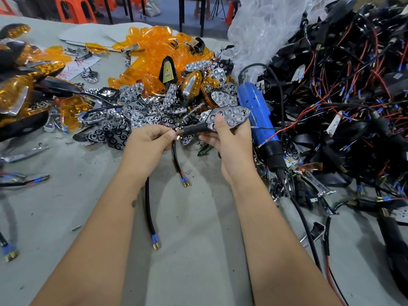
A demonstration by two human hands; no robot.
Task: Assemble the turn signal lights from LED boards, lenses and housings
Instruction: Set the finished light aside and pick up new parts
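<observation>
mid-desk, the right hand (229, 138) grips the black housing (198, 128), thumb pressing the chrome reflector (229, 114) into it; the left hand (150, 138) pinches the threaded stem (180, 131). with no lens fitted yet, the reflector could pop out if the thumb eases.
</observation>
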